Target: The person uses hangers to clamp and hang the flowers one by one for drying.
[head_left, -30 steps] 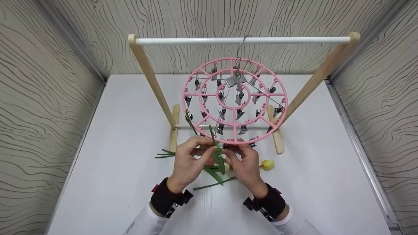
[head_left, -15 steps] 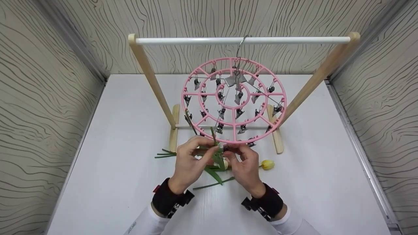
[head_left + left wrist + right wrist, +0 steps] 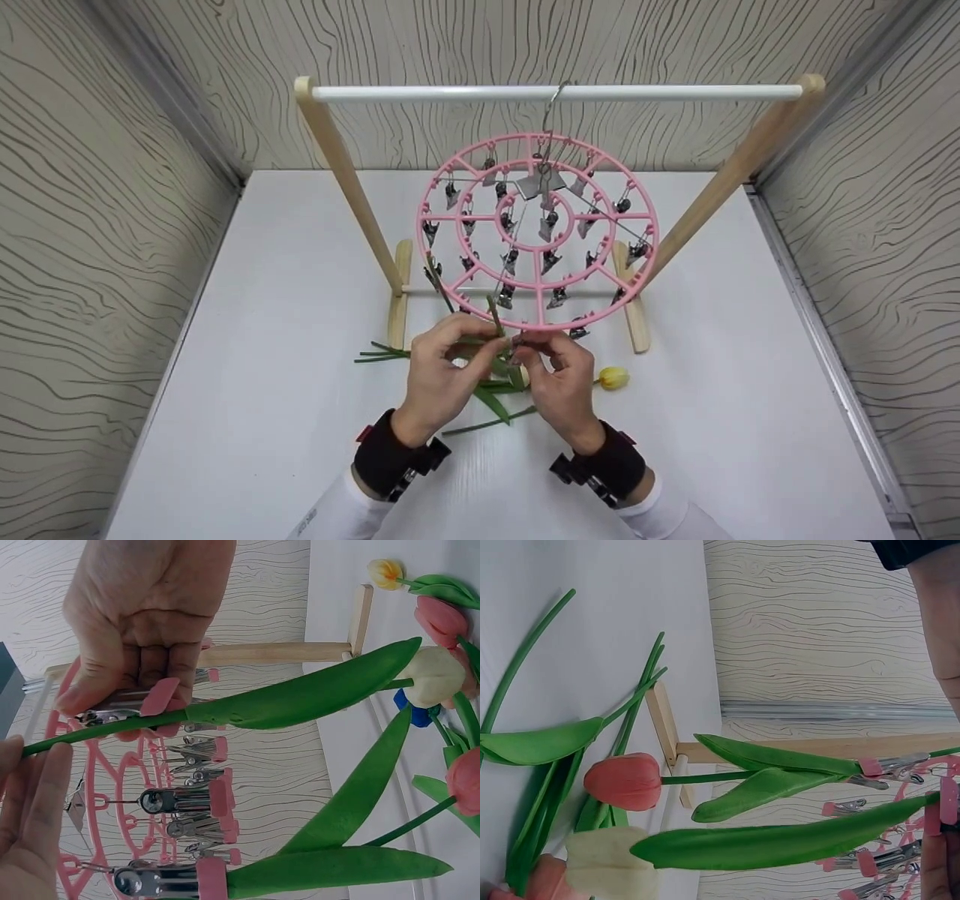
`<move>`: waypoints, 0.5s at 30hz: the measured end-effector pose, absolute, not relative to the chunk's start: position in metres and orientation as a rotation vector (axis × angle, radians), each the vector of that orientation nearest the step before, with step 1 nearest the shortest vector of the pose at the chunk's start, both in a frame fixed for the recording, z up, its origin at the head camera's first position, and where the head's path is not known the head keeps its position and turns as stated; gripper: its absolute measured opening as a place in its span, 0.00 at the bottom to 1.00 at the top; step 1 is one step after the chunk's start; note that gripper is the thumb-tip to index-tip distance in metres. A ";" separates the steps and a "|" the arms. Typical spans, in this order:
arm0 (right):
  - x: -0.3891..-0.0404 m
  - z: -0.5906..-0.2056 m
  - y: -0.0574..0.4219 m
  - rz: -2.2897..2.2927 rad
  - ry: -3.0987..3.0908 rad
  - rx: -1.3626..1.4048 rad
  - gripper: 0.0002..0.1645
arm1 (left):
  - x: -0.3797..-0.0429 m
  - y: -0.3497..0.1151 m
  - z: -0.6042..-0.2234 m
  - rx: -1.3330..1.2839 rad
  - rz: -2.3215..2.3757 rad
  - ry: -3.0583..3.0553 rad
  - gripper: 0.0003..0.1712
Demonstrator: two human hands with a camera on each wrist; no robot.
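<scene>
My left hand (image 3: 442, 367) pinches the upper stem of a white tulip (image 3: 435, 677), which hangs flower down with one long green leaf (image 3: 300, 694). Close beside it, under the front rim of the pink round clip hanger (image 3: 538, 327), my right hand (image 3: 562, 379) pinches a metal clip (image 3: 124, 703) with pink pads. In the left wrist view the stem runs between those pads, just above the leaf. A pink-red tulip (image 3: 622, 781) hangs from a neighbouring clip (image 3: 885, 765) on the left side of the hanger.
The hanger hooks over a white bar (image 3: 420, 94) on a wooden stand (image 3: 345, 180). Several more clips dangle from its rings. On the white table (image 3: 285, 420) below lie loose tulips, among them a yellow one (image 3: 613, 379), with green stems (image 3: 379, 354) pointing left.
My left hand has shifted slightly right with the white tulip, bringing its stem closer to the clip in my right hand. The right hand has barely moved.
</scene>
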State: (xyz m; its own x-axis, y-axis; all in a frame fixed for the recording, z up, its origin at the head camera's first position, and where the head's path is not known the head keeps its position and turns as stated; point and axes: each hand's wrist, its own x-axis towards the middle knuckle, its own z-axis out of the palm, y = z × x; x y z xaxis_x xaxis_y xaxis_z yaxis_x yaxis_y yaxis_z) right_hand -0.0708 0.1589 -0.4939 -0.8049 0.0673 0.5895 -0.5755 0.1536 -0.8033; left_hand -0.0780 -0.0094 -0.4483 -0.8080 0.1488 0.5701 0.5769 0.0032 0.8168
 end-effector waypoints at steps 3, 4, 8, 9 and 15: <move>-0.071 -0.495 0.160 1.682 -1.939 0.490 0.09 | -0.078 -0.008 -0.448 -0.763 -1.859 -1.956 0.09; -0.071 -0.495 0.160 1.676 -1.941 0.490 0.08 | -0.078 -0.007 -0.448 -0.765 -1.853 -1.958 0.10; -0.070 -0.495 0.162 1.639 -1.958 0.485 0.10 | -0.077 -0.006 -0.447 -0.767 -1.813 -1.961 0.10; -0.069 -0.495 0.162 1.632 -1.962 0.485 0.11 | -0.077 -0.005 -0.447 -0.766 -1.811 -1.960 0.10; -0.068 -0.495 0.163 1.610 -1.967 0.527 0.17 | -0.078 -0.006 -0.447 -0.746 -1.829 -1.959 0.10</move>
